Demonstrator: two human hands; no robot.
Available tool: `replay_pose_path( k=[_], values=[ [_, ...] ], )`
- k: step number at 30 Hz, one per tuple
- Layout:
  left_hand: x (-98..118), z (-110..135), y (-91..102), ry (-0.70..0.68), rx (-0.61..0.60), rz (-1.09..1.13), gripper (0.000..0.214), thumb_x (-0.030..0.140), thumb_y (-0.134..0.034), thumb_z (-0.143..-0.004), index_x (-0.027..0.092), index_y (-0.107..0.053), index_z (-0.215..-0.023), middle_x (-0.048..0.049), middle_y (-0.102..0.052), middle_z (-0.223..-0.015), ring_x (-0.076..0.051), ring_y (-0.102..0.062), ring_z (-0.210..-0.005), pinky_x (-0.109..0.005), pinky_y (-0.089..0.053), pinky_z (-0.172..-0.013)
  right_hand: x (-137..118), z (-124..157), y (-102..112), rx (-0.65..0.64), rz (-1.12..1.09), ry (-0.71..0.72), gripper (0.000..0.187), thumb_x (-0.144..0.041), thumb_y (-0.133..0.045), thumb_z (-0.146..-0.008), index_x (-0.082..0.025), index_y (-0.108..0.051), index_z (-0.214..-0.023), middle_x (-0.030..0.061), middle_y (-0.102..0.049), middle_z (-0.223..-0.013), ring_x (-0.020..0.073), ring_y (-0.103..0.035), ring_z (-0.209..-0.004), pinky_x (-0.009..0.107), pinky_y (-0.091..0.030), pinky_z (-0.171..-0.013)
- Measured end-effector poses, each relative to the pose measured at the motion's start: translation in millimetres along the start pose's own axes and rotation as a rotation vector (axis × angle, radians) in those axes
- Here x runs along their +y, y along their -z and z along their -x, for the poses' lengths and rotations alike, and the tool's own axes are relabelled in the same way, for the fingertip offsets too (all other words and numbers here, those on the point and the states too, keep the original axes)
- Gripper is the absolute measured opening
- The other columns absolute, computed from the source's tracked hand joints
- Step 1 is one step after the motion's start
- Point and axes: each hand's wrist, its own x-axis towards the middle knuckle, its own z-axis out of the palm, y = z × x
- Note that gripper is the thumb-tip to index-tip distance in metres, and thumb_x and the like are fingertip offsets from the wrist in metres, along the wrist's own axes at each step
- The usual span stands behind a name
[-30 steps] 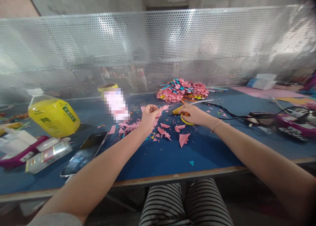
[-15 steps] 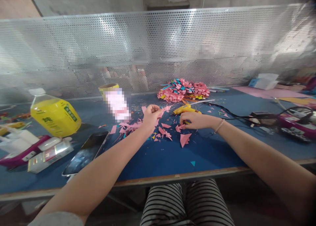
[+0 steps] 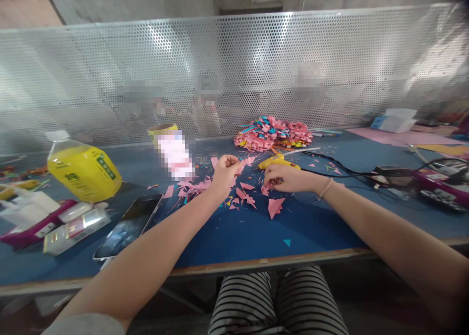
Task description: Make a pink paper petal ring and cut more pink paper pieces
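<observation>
My left hand (image 3: 225,174) is closed in a pinch on a small piece of pink paper (image 3: 240,167), above a loose heap of paper scraps. To its right, my right hand (image 3: 286,178) has its fingers curled down, with the tips closed on a pink paper scrap (image 3: 265,191) close to the table. Just behind the right hand lies a yellow glue gun (image 3: 271,161), partly covered by that hand. A larger pink paper piece (image 3: 276,207) lies in front of the right fingers. Pink cuttings (image 3: 196,188) spread under and beside the left wrist.
Pink and blue paper flowers (image 3: 266,134) sit at the back against the perforated metal screen (image 3: 249,66). Left stand a yellow bottle (image 3: 86,171), a phone (image 3: 128,225) and a small box (image 3: 76,230). A black cable (image 3: 339,165) runs right toward a purple holder (image 3: 445,186).
My right hand's fingers have drawn slightly inward and closed round the pink scrap. The left hand holds almost still. The view has shifted very slightly.
</observation>
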Motion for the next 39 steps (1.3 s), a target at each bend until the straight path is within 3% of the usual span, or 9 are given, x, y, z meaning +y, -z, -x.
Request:
replay_pose_path(
  k=[4, 7, 13, 17, 23, 32, 39],
  values=[
    [0.9, 0.8, -0.7, 0.013, 0.006, -0.008, 0.024, 0.018, -0.068, -0.056, 0.016, -0.048, -0.068, 0.0031, -0.049, -0.062, -0.007, -0.049, -0.057, -0.020, -0.040, -0.054, 1.6, -0.3, -0.8, 0.012, -0.052, -0.008, 0.016, -0.010, -0.049, -0.069, -0.018, -0.058, -0.079, 0.0039, -0.054, -0.084, 0.0131, -0.051, -0.076, 0.027, -0.042, -0.068],
    [0.6, 0.7, -1.2, 0.010, 0.009, -0.013, 0.023, 0.018, -0.067, -0.057, 0.016, -0.048, -0.068, 0.0038, -0.048, -0.061, -0.006, -0.048, -0.055, -0.020, -0.040, -0.053, 1.0, -1.0, -2.2, 0.015, -0.109, -0.096, 0.007, -0.020, -0.050, -0.074, -0.017, -0.056, -0.076, 0.0031, -0.056, -0.080, 0.0120, -0.050, -0.069, 0.026, -0.041, -0.062],
    [-0.8, 0.4, -1.6, 0.021, -0.018, -0.025, 0.022, 0.017, -0.067, -0.058, 0.016, -0.048, -0.068, 0.0039, -0.048, -0.060, -0.006, -0.047, -0.054, -0.020, -0.039, -0.052, 8.0, -3.7, -10.6, 0.149, -0.188, -0.175, 0.008, -0.024, -0.054, -0.072, -0.018, -0.049, -0.070, 0.0032, -0.058, -0.080, 0.0118, -0.052, -0.067, 0.026, -0.042, -0.060],
    [-0.7, 0.7, -2.3, 0.025, -0.021, -0.031, 0.021, 0.017, -0.067, -0.058, 0.017, -0.048, -0.068, 0.0037, -0.049, -0.060, -0.006, -0.047, -0.054, -0.020, -0.038, -0.052, 9.1, -5.4, -12.6, 0.245, -0.382, -0.206, 0.017, -0.028, -0.059, -0.069, -0.019, -0.046, -0.077, 0.0034, -0.057, -0.086, 0.0130, -0.055, -0.075, 0.028, -0.047, -0.065],
    [-1.6, 0.0, -2.8, 0.020, -0.020, -0.029, 0.021, 0.017, -0.067, -0.058, 0.016, -0.048, -0.067, 0.0043, -0.047, -0.059, -0.005, -0.045, -0.053, -0.020, -0.038, -0.052, 0.3, -8.8, -5.6, 0.390, -0.621, -0.315, 0.029, -0.020, -0.066, -0.058, -0.020, -0.046, -0.080, 0.0023, -0.057, -0.085, 0.0132, -0.058, -0.077, 0.031, -0.048, -0.073],
    [-1.3, 0.7, -2.5, 0.025, -0.003, -0.029, 0.021, 0.015, -0.066, -0.058, 0.017, -0.049, -0.069, 0.0024, -0.049, -0.062, -0.008, -0.049, -0.059, -0.021, -0.039, -0.054, 0.0, -9.2, -1.0, 0.450, -0.621, -0.456, 0.020, -0.024, -0.066, -0.061, -0.017, -0.054, -0.076, 0.0045, -0.062, -0.082, 0.0143, -0.059, -0.075, 0.032, -0.047, -0.074],
    [-1.0, 1.3, -3.1, 0.017, -0.016, -0.038, 0.020, 0.014, -0.066, -0.059, 0.017, -0.048, -0.069, 0.0028, -0.048, -0.061, -0.007, -0.048, -0.057, -0.022, -0.039, -0.054, 1.3, -7.4, -2.0, 0.532, -0.700, -0.424, 0.026, -0.037, -0.068, -0.061, -0.017, -0.056, -0.073, 0.0032, -0.063, -0.075, 0.0146, -0.060, -0.073, 0.031, -0.047, -0.068]
  ],
)
